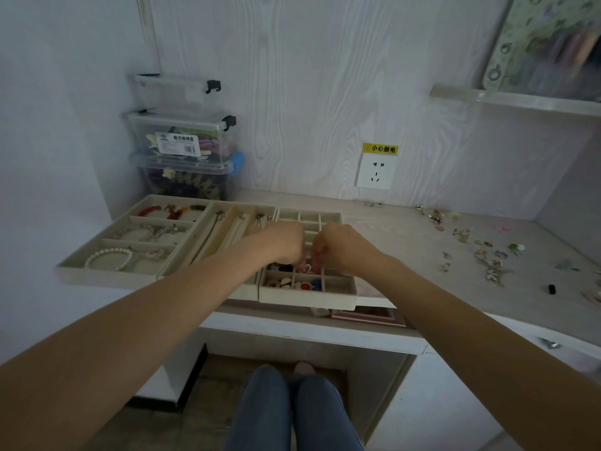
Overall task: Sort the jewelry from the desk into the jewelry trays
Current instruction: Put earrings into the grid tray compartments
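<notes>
Three beige jewelry trays lie side by side on the desk. The left tray (97, 271) holds bracelets, among them a pearl one (109, 257). The middle tray (224, 211) has long slots with necklaces. The right grid tray (307, 297) holds small earrings in its near cells. My left hand (283, 240) and my right hand (338, 244) meet over the grid tray, fingers curled together around a small pink-white piece (308, 267); which hand pinches it is hidden. Loose rings, earrings and charms (487, 258) lie scattered on the desk to the right.
Stacked clear storage boxes (185, 141) stand in the back left corner. A wall socket (375, 172) with a yellow warning sticker sits behind the desk. A shelf (520, 100) juts out at upper right. A pink box (367, 315) lies under the desk edge. My knees are below.
</notes>
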Tool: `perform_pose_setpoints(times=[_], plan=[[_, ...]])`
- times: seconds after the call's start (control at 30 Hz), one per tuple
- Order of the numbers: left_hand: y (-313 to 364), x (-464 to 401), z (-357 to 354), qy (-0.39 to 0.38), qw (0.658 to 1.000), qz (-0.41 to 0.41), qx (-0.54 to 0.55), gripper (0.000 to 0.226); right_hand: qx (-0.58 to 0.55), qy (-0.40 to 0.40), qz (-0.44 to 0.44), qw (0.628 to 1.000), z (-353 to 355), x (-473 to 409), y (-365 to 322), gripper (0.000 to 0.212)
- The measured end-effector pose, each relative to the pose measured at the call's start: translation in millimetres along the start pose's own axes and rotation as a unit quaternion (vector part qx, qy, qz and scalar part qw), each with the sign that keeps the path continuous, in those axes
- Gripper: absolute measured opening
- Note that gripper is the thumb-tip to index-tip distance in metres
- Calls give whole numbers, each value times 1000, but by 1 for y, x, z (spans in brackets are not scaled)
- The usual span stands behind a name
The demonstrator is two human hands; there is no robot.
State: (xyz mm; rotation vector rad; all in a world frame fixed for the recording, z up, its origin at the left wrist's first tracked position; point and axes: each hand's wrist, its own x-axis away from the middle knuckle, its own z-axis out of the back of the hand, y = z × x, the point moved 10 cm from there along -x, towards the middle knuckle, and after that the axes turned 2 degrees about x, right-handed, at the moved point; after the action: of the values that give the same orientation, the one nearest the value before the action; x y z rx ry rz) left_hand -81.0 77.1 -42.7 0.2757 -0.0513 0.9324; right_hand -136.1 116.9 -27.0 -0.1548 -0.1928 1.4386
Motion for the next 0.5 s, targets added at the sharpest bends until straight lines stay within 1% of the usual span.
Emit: perform_pose_setpoints(times=[0.13,0.23,0.27,0.3,0.37,0.4,0.5], plan=[[6,1,6,20,999,-2,-36,16,33,4,-13,999,-4,-1,0,12],[8,-1,10,55,997,1,-61,6,69,41,-14,997,4,4,-4,13],[9,0,11,63,996,5,-69,7,80,56,-17,995,7,5,-4,13],[8,-1,10,63,995,10,-77,15,86,65,-25,994,9,5,-4,13],[8,0,8,56,994,15,-87,27,84,59,-48,994,9,4,0,15],[8,0,7,50,995,13,-89,29,78,51,-61,994,8,4,3,15],[8,0,6,37,995,7,-91,24,56,38,-86,994,8,2,7,16]])
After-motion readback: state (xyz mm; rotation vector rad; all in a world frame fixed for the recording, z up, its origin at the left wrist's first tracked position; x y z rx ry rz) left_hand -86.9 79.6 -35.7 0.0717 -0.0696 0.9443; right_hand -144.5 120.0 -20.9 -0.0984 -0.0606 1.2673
